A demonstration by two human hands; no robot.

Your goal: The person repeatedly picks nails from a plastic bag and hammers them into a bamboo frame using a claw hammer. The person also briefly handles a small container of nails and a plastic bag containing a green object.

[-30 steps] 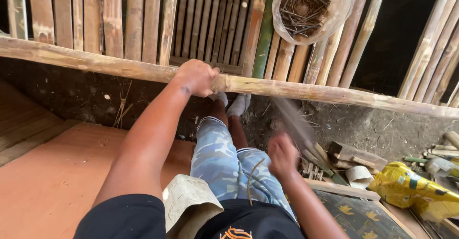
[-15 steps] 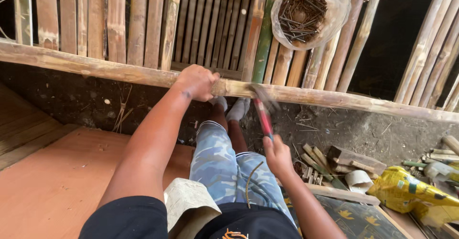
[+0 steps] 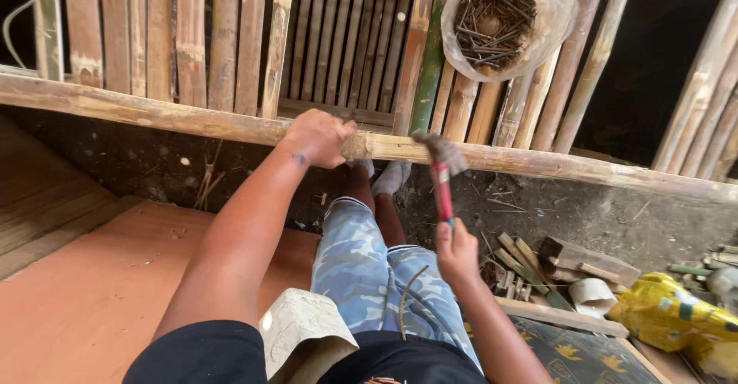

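Now my hammer (image 3: 441,170) has swung down onto the bamboo rail (image 3: 538,161). My right hand (image 3: 457,250) wraps its handle at six o'clock. My left hand (image 3: 318,138) curls over the rail at nine o'clock, keeping it steady.

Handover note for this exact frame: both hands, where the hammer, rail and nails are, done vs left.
Left hand: gripping the horizontal bamboo rail, fingers on top.
Right hand: shut on the red-handled hammer, head up at the rail just right of the left hand.
Bag of nails hangs on the slat wall above.
Done: rail lies across the upright slats. Whether a nail is set under the left hand cannot be seen.
Left: hammering at that spot appears unfinished.
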